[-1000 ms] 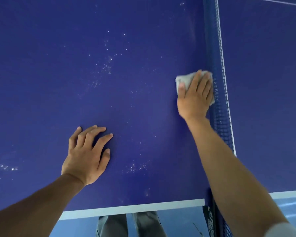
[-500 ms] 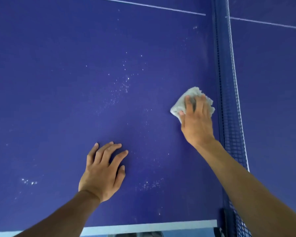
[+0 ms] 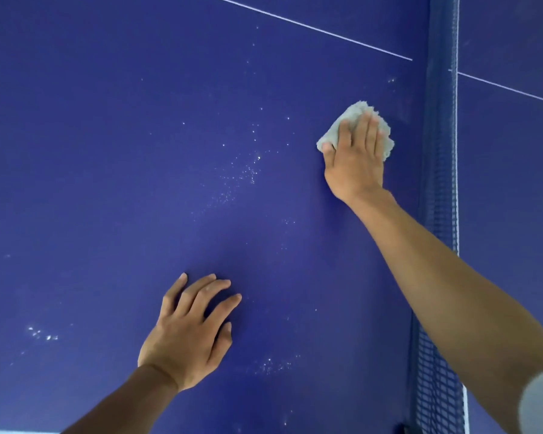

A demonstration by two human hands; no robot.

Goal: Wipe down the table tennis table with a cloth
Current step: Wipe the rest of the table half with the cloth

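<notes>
The dark blue table tennis table [image 3: 107, 151] fills the view, dotted with white specks. A pale grey cloth [image 3: 336, 130] lies bunched on it near the net. My right hand [image 3: 356, 161] presses flat on the cloth with straight fingers, the thumb at its left edge. My left hand [image 3: 188, 333] rests palm down on the bare table surface nearer to me, fingers spread, holding nothing.
The blue net [image 3: 439, 183] runs up the right side, just right of the cloth. A thin white centre line [image 3: 311, 28] crosses the table beyond. Patches of white dust [image 3: 242, 177] lie left of the cloth and near my left hand.
My right hand has slid the cloth away from me along the net and a little left. The view has shifted forward; the near table edge has dropped out of sight.
</notes>
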